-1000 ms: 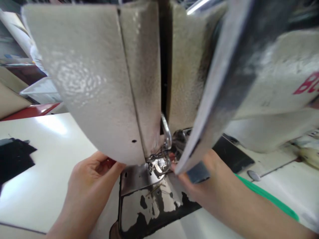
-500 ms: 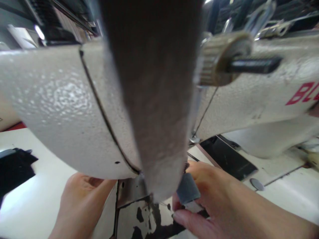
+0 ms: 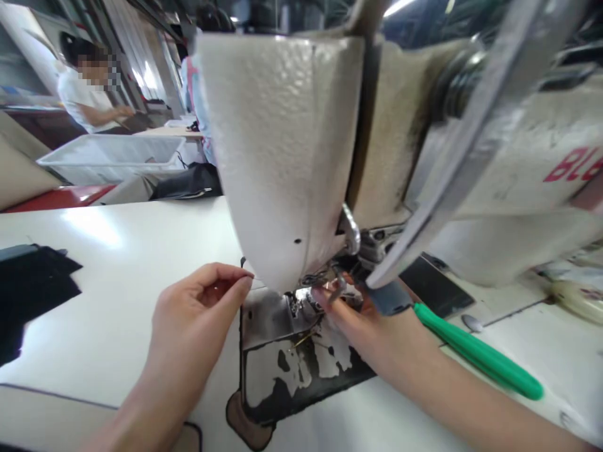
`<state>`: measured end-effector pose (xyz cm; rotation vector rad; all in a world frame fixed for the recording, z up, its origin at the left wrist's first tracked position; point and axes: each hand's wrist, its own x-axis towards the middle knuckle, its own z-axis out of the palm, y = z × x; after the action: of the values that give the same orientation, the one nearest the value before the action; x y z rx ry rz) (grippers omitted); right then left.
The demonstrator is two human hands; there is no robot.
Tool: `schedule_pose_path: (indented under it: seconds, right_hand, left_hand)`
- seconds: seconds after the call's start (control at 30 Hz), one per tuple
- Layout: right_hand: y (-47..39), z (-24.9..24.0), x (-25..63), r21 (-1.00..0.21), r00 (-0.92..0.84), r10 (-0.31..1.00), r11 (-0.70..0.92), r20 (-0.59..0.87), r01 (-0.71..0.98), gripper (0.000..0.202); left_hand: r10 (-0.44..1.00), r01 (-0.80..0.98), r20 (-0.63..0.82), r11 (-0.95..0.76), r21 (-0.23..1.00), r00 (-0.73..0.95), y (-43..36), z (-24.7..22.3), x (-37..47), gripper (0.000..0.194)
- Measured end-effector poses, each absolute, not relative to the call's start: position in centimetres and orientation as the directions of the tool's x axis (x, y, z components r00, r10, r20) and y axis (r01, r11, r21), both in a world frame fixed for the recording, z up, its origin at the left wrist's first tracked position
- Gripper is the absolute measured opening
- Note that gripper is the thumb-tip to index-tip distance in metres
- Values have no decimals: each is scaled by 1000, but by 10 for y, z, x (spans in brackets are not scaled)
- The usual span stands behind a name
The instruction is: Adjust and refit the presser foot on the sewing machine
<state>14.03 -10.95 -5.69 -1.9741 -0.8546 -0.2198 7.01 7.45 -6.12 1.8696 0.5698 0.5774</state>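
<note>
A white industrial sewing machine (image 3: 282, 144) fills the middle of the view. To the left of its needle area, my left hand (image 3: 193, 320) is pinched, thumb against forefinger. A fine thread (image 3: 258, 279) runs from those fingertips toward the needle. My right hand (image 3: 358, 320) reaches in from the right, its fingers bent close beside the presser foot and partly hidden behind metal parts. What they hold, if anything, does not show. Below lies the metal plate (image 3: 266, 320) of the machine bed, with worn dark paint in front of it.
Dark fabric pieces (image 3: 35, 292) lie on the white table at left. A green handle (image 3: 480, 351) rests right of my right forearm, near a black panel (image 3: 436, 285). A white bin (image 3: 113, 154) and a person (image 3: 87, 94) are behind. A grey bar (image 3: 475, 138) crosses the foreground.
My view has shifted, uncovering the needle area, the green handle and the background. My left hand now shows a clear pinch; my right fingers sit close to the presser foot.
</note>
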Motion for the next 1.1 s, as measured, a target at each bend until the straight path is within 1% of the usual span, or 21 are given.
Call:
schedule_pose_path:
  seconds: [0.07, 0.13, 0.17, 0.23, 0.37, 0.43, 0.53, 0.63, 0.7, 0.77, 0.87, 0.97, 1.1]
  right_hand:
    - [-107, -55, 138, -712, 790, 469, -387, 395, 586, 16]
    - [-105, -53, 136, -751, 849, 441, -445, 289, 487, 20]
    - [-104, -53, 136, -778, 868, 435, -449, 238, 439, 22]
    - [-103, -55, 137, -830, 882, 434, -412, 184, 376, 23]
    - [-100, -63, 141, -887, 884, 432, -319, 178, 335, 22]
    - [-99, -65, 140, -906, 882, 448, -299, 144, 299, 22]
    - [-98, -64, 136, -921, 896, 432, -300, 100, 248, 20]
    - [-97, -62, 132, -908, 913, 393, -334, 112, 255, 16]
    - [-97, -63, 133, -889, 925, 365, -382, 105, 252, 17]
    - [-97, -65, 136, -881, 927, 358, -397, 109, 257, 21]
    - [-96, -68, 139, -892, 930, 346, -370, 126, 259, 23]
    - [-93, -67, 139, -913, 940, 318, -336, 120, 231, 25]
    - [-90, -64, 137, -937, 937, 325, -270, 127, 221, 23]
  left_hand:
    - [622, 71, 125, -280, 957, 773, 77, -65, 70, 15]
    - [621, 46, 135, -266, 963, 772, 78, -68, 70, 11]
    - [618, 42, 140, -269, 962, 773, 78, -69, 71, 10]
    - [600, 39, 137, -271, 962, 788, 79, -69, 71, 11]
    - [598, 56, 125, -274, 960, 792, 77, -66, 72, 14]
    - [603, 68, 122, -282, 957, 789, 76, -65, 72, 13]
    - [599, 75, 116, -285, 956, 793, 75, -63, 72, 11]
    - [601, 88, 101, -276, 957, 793, 74, -61, 71, 7]
    - [603, 104, 88, -277, 955, 793, 74, -61, 71, 6]
    - [606, 106, 92, -283, 953, 790, 74, -61, 72, 6]
    - [604, 77, 117, -286, 955, 788, 73, -62, 73, 6]
    - [603, 68, 112, -268, 961, 790, 74, -64, 72, 6]
    - [584, 55, 124, -280, 958, 802, 76, -69, 71, 8]
